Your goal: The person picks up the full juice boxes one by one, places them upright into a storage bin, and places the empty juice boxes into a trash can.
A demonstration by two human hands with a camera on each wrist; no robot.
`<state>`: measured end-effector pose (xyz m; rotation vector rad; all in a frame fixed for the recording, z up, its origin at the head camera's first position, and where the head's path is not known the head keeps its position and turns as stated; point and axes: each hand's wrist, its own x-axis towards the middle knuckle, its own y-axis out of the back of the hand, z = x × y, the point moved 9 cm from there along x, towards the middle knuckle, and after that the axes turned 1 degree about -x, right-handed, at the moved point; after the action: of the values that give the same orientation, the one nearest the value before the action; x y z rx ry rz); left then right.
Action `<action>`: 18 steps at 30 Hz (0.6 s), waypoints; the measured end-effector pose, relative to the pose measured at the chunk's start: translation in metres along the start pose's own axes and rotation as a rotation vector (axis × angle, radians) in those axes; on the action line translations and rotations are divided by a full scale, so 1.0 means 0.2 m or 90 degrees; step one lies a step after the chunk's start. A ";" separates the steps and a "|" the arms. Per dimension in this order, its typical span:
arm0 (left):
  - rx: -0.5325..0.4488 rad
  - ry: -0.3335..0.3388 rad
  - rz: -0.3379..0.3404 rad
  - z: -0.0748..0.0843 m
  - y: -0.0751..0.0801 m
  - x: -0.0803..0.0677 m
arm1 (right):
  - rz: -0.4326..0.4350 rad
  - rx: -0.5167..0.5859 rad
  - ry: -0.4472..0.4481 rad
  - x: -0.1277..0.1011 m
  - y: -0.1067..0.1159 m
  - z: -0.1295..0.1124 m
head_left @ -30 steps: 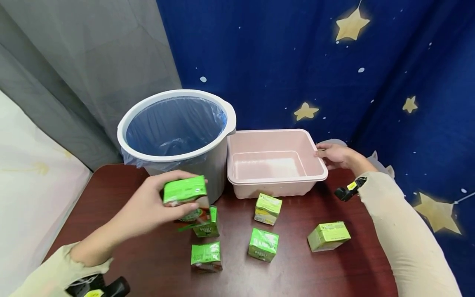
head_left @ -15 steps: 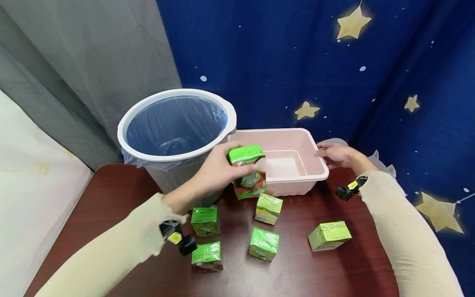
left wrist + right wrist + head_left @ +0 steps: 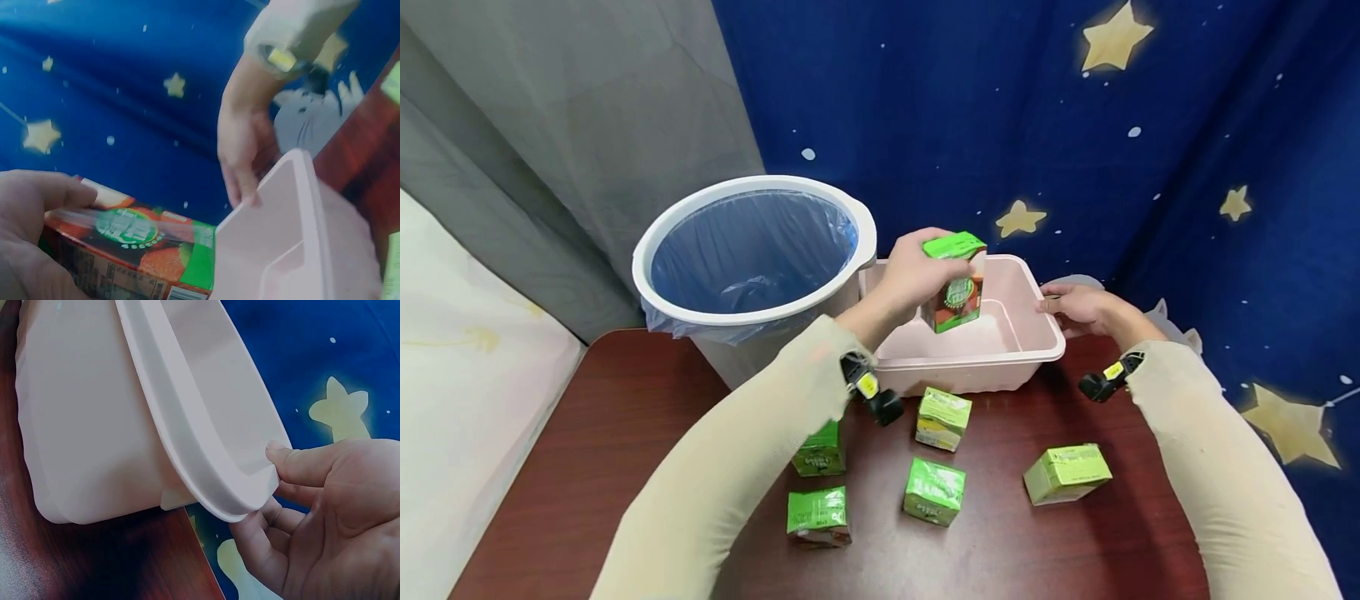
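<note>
My left hand (image 3: 917,279) grips a green and red drink carton (image 3: 956,283) and holds it upright above the pink plastic tub (image 3: 1037,333). In the left wrist view the carton (image 3: 134,247) lies under my thumb, with the tub's rim (image 3: 294,187) beside it. My right hand (image 3: 1078,308) holds the tub's far right corner, thumb on top of the rim (image 3: 250,481) and fingers (image 3: 278,519) curled beneath it. Several more green cartons (image 3: 936,492) stand on the dark red table (image 3: 580,433) in front of the tub.
A white bin (image 3: 752,250) with a blue liner stands left of the tub. A grey curtain and a blue starry cloth (image 3: 1000,108) hang behind. A white surface (image 3: 460,350) borders the table's left edge.
My left hand has carried the carton from low over the table up and to the right, until it is over the tub. The right hand has stayed on the tub's corner.
</note>
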<state>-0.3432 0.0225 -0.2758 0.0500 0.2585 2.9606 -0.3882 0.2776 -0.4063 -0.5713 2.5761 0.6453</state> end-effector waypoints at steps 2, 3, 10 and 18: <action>0.000 0.009 -0.005 0.00 -0.03 0.07 | -0.002 -0.003 -0.001 0.00 0.00 0.00; -0.003 0.010 -0.010 0.00 -0.05 0.10 | -0.002 -0.004 -0.001 0.00 0.00 0.00; -0.017 0.027 -0.039 0.02 -0.08 0.30 | -0.005 -0.003 0.004 0.00 0.00 -0.01; 0.057 0.074 -0.046 -0.07 -0.07 0.42 | -0.004 -0.004 -0.002 0.00 -0.01 -0.01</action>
<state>-0.4245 0.0488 -0.2903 -0.1190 0.3985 2.8830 -0.3881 0.2757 -0.4050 -0.5801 2.5689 0.6514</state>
